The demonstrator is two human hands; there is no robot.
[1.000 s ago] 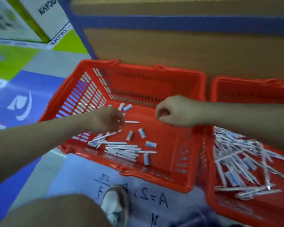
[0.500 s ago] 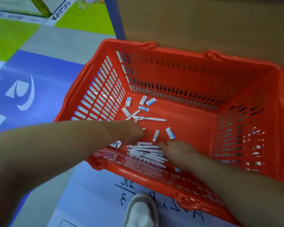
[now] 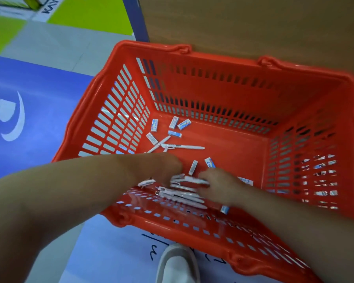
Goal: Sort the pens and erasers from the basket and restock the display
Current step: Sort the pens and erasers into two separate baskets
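Resting on the white pens (image 3: pixel 182 196) in the basket (image 3: pixel 213 58), the right hand (image 3: pixel 219 186) has loose fingers; whether the left hand (image 3: pixel 161 168) grips them, I cannot tell.

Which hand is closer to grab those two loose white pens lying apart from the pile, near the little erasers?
The left hand, probably: it lies right beside the two loose white plastic pens, while the right hand is farther away, over the white pen pile.

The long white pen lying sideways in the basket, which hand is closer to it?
Left. The left hand sits just on the near side of the long white pen. The right hand is further off, toward the near right, on the pile of pens.
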